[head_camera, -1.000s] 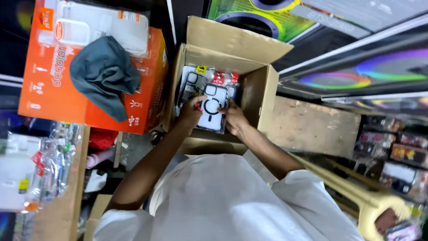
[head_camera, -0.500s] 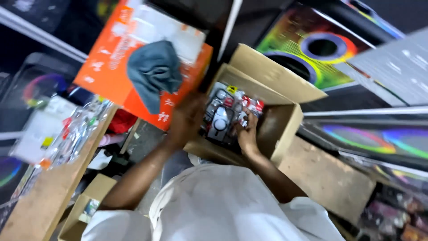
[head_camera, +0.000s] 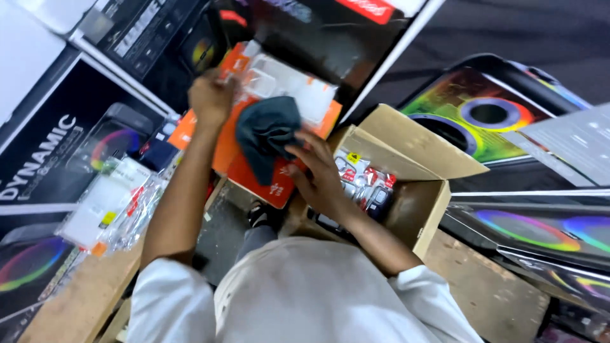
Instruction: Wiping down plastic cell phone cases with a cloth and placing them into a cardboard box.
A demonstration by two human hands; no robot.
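Left hand (head_camera: 211,96) clenched on far edge of orange product box (head_camera: 254,166) w/ white panel; right hand (head_camera: 318,170), fingers spread, touches dark grey cloth (head_camera: 267,134) atop it, beside open carton (head_camera: 413,190) of phone cases

Wooden bench (head_camera: 76,305) runs along lower left. On it: pile of clear-wrapped packets (head_camera: 111,206), white with red and yellow tags. Black printed cartons (head_camera: 44,146) stand behind the pile, one showing a rainbow ring. Open cardboard box (head_camera: 416,209) sits right of centre, flap up; packaged phone cases (head_camera: 363,181) stand inside it. Large speaker cartons (head_camera: 483,121) with coloured rings lie behind and to the right. Wooden board (head_camera: 489,298) at lower right.
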